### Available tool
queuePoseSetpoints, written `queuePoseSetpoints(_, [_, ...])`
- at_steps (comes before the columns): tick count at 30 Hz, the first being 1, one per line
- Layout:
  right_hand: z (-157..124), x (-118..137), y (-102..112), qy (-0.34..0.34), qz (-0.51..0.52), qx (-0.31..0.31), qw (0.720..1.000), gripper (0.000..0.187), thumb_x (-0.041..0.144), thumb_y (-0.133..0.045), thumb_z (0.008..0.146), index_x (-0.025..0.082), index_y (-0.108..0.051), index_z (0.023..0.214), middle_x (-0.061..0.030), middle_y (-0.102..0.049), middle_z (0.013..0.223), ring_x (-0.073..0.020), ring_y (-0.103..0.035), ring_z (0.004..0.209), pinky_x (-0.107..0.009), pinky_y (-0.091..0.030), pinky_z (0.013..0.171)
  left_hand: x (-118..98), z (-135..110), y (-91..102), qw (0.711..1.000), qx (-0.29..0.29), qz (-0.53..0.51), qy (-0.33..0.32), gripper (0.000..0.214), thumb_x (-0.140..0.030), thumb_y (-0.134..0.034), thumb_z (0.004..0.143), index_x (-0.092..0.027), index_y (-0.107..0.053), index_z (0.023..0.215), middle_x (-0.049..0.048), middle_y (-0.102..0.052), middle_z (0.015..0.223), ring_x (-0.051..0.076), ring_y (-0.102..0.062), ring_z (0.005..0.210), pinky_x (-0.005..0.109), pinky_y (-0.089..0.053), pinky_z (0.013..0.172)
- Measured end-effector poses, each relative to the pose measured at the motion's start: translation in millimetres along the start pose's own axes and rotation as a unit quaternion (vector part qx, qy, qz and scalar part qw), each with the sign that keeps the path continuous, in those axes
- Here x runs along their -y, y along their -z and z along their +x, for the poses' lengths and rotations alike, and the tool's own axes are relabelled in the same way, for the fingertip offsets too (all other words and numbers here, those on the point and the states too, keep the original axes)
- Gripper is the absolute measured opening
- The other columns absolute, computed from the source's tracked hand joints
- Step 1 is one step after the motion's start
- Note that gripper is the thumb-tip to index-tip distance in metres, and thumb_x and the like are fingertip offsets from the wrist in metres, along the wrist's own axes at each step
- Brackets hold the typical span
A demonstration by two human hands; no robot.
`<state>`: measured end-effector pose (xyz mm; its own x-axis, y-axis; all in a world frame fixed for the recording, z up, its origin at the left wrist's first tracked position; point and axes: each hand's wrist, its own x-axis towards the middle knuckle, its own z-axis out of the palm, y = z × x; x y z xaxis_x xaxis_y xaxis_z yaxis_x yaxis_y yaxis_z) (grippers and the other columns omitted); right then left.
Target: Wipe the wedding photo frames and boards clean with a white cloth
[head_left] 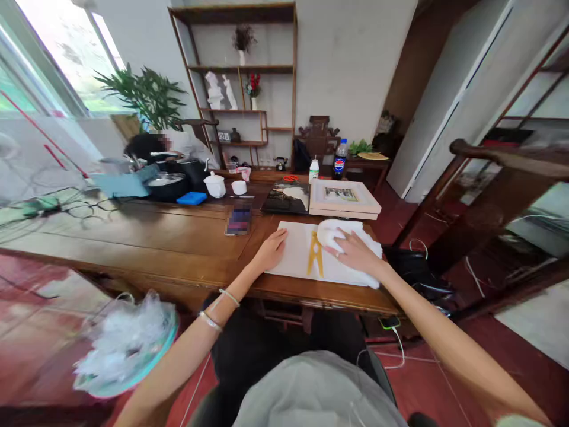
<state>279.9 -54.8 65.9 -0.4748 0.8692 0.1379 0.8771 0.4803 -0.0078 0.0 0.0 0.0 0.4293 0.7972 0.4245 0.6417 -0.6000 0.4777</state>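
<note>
A white flat board (296,252) lies on the long wooden table (178,237) in front of me. My left hand (270,249) rests flat on the board's left edge, fingers stretched out. My right hand (352,249) presses down on a white cloth (331,232) that lies over the board's right part, fingers spread over it. A yellow A-shaped piece (315,255) lies on the board between my hands.
Behind the board lie a white framed picture (343,197), a dark picture (287,197) and a phone (239,220). Farther left stand a white teapot (216,185), pots and cables. A person sits at the far left end. A bin with plastic (127,344) stands at my left.
</note>
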Motion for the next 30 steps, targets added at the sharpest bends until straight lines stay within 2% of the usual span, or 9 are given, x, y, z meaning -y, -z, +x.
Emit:
queuePoseSetpoints(4, [34.4,1.0,2.5,-0.098,-0.019,0.006,0.995,0.055,0.048,-0.029,0.097,0.008,-0.055,0.125,-0.0257,-0.048,0.137,-0.0391,-0.026,0.139,-0.062,-0.025,0.104,1.6,0.9,-1.1,1.0,-0.012,-0.006,0.003,0.045,-0.018,-0.035,0.089,-0.006,-0.056,0.128,0.0148,-0.049,0.14,0.023,-0.043,0.132,0.041,-0.03,0.115])
queuePoseSetpoints(7, [34.3,11.9,2.6,-0.087,-0.022,-0.003,0.996,0.047,0.041,-0.03,0.097,0.013,-0.057,0.124,-0.0204,-0.046,0.141,-0.0388,-0.024,0.139,-0.064,-0.023,0.104,1.1,0.5,-0.5,1.0,-0.016,-0.012,0.003,0.045,-0.018,-0.036,0.09,-0.008,-0.056,0.128,0.0142,-0.049,0.14,0.024,-0.043,0.133,0.042,-0.03,0.115])
queuePoseSetpoints(10, [8.3,34.5,4.0,-0.034,-0.024,-0.01,0.999,0.038,0.031,-0.039,0.094,0.016,-0.06,0.122,-0.0141,-0.038,0.149,-0.0381,-0.022,0.14,-0.063,-0.02,0.107,-0.8,-0.4,0.3,1.0,-0.013,-0.013,0.006,0.045,-0.019,-0.036,0.09,-0.011,-0.055,0.13,0.0118,-0.048,0.141,0.023,-0.041,0.134,0.043,-0.03,0.115])
queuePoseSetpoints(15, [-58.0,75.9,15.8,0.052,-0.009,0.014,0.999,0.033,0.018,-0.053,0.08,0.017,-0.069,0.109,-0.0113,-0.029,0.154,-0.0376,-0.013,0.143,-0.063,-0.012,0.112,-2.9,-1.1,-0.3,0.999,-0.021,-0.022,0.011,0.045,-0.019,-0.035,0.091,-0.011,-0.054,0.13,0.0113,-0.047,0.142,0.023,-0.04,0.135,0.042,-0.029,0.115])
queuePoseSetpoints(19, [-81.3,79.5,23.7,0.118,0.023,0.033,0.992,0.027,0.015,-0.055,0.077,0.018,-0.072,0.097,-0.0089,-0.025,0.156,-0.0341,-0.011,0.144,-0.06,-0.008,0.114,-2.4,-0.4,-0.7,0.999,-0.02,-0.024,0.008,0.045,-0.019,-0.036,0.09,-0.01,-0.054,0.13,0.012,-0.047,0.142,0.024,-0.039,0.135,0.042,-0.029,0.115])
queuePoseSetpoints(21, [-74.4,70.4,23.5,0.114,0.037,0.025,0.992,0.025,0.016,-0.051,0.082,0.017,-0.071,0.097,-0.009,-0.028,0.154,-0.0313,-0.014,0.144,-0.058,-0.011,0.114,-2.0,0.1,-0.6,1.0,-0.017,-0.019,0.008,0.045,-0.019,-0.035,0.09,-0.009,-0.054,0.13,0.0126,-0.047,0.142,0.024,-0.039,0.135,0.042,-0.029,0.115])
queuePoseSetpoints(24, [-44.5,51.8,19.7,0.065,0.053,0.015,0.996,0.031,0.023,-0.042,0.091,0.015,-0.067,0.108,-0.0142,-0.038,0.149,-0.0299,-0.022,0.143,-0.057,-0.018,0.113,-1.4,0.4,-0.2,1.0,-0.013,-0.01,0.01,0.046,-0.019,-0.035,0.09,-0.009,-0.053,0.131,0.0122,-0.048,0.142,0.023,-0.04,0.135,0.043,-0.029,0.115])
queuePoseSetpoints(27, [-5.1,37.1,15.2,0.016,0.043,0.02,0.999,0.041,0.033,-0.035,0.096,0.013,-0.059,0.122,-0.0188,-0.046,0.142,-0.0325,-0.023,0.142,-0.059,-0.022,0.109,-1.0,0.1,0.6,1.0,-0.014,-0.011,0.011,0.045,-0.019,-0.036,0.091,-0.012,-0.054,0.131,0.0106,-0.048,0.142,0.023,-0.04,0.134,0.043,-0.029,0.115])
queuePoseSetpoints(30, [23.9,32.7,11.9,-0.022,0.022,0.022,0.999,0.041,0.031,-0.034,0.096,0.013,-0.057,0.124,-0.0196,-0.046,0.142,-0.0358,-0.023,0.141,-0.063,-0.024,0.106,-1.1,-0.2,1.5,1.0,-0.01,-0.014,0.015,0.045,-0.02,-0.036,0.091,-0.011,-0.054,0.131,0.0113,-0.048,0.142,0.023,-0.041,0.134,0.042,-0.029,0.115])
